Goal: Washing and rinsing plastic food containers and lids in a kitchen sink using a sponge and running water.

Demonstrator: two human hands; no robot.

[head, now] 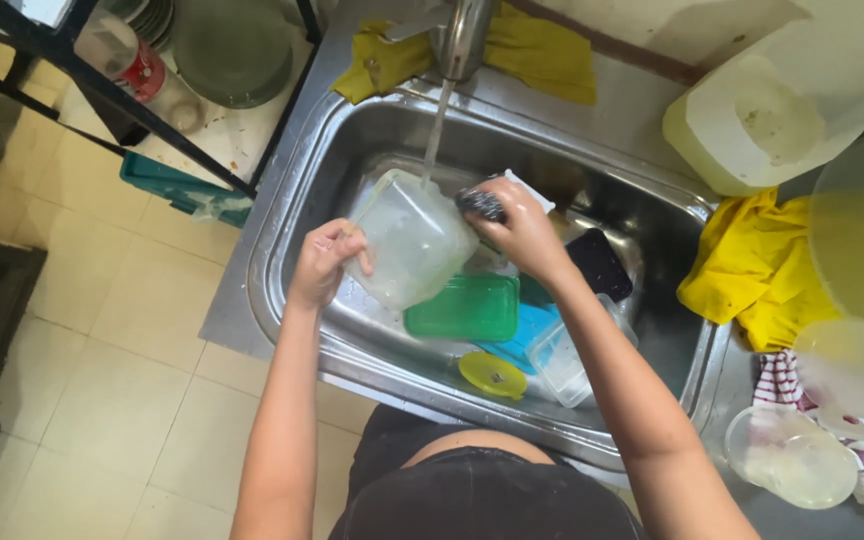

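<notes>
Clear tub (414, 240) btwn left grip (324, 262) & right grip (524, 228) w/ sponge (479, 204).

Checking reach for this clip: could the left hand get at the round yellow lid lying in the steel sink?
Probably yes, but not freely. The round yellow lid lies uncovered near the steel sink front wall, just below the left hand. That hand is gripping the clear plastic container, so it would have to let go first.

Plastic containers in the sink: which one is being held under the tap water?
The clear square tub, tilted and gripped by the left hand; the right hand scrubs it. The green tub and small clear tub lie untouched.
</notes>
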